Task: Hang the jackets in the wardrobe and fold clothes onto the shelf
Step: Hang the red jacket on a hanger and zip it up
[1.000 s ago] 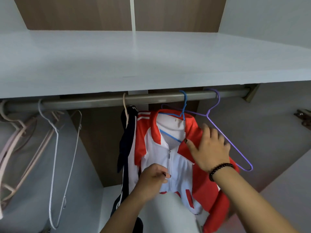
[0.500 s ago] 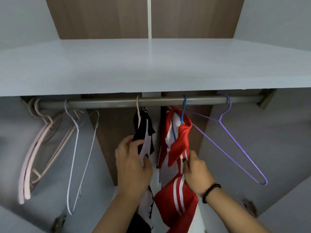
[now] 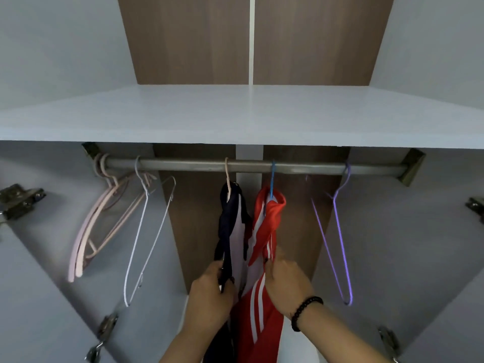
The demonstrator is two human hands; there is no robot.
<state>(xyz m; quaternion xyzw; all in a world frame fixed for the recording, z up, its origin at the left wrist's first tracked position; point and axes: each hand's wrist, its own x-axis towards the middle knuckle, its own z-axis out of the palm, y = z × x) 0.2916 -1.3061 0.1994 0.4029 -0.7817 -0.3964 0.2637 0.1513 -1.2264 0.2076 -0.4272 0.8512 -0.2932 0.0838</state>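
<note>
Both hands work low in the wardrobe, under the rail. Left hand point(image 3: 210, 292) curls its fingers round the dark edge of the navy-and-white jacket point(image 3: 231, 231) and grips it; right hand point(image 3: 286, 284), a black bead bracelet point(image 3: 305, 311) on its wrist, pinches the red jacket point(image 3: 264, 247) at its white-striped fold. The two hands sit close, side by side, not touching each other.

Each jacket hangs from the grey rail point(image 3: 251, 166) — the navy one on a pale pink hanger point(image 3: 227, 179), the red one on a blue hanger point(image 3: 273, 179) just to its right. The garments hang edge-on to the camera and brush against each other near the middle of the rail. Their lower ends run out of view past the forearms.

A bare purple wire hanger point(image 3: 337, 231) hangs well to the right of the red jacket. On the left a bare white wire hanger point(image 3: 142, 231) hangs near a bunch of pink hangers point(image 3: 89, 237) pushed to the rail's end.

Above the rail runs the white shelf point(image 3: 235, 113), backed by brown wood panels point(image 3: 191, 40). Metal door hinges point(image 3: 19, 200) show at both sides of the opening.
</note>
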